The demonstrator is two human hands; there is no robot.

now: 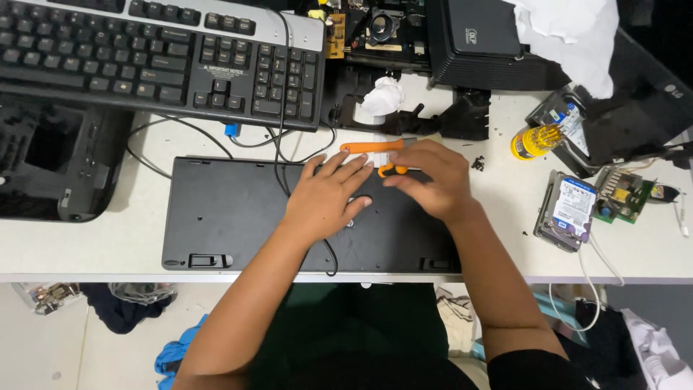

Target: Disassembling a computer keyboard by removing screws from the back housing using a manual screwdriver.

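Note:
A black keyboard (231, 213) lies face down on the white table (86, 245), its cable (280, 155) running across its back. My left hand (326, 198) rests flat on that back, fingers spread. My right hand (431, 177) is curled around a small orange-handled tool (392, 170) at the keyboard's far edge. An orange-and-white utility knife (372, 147) lies just beyond my fingertips.
A second keyboard (159, 58), face up, sits at the back left above a black plastic housing (50, 155). Hard drives (569, 209), a green circuit board (621, 195), a yellow screwdriver-bit holder (534, 141), black plastic parts (462, 115) and crumpled paper (382, 95) crowd the right and back.

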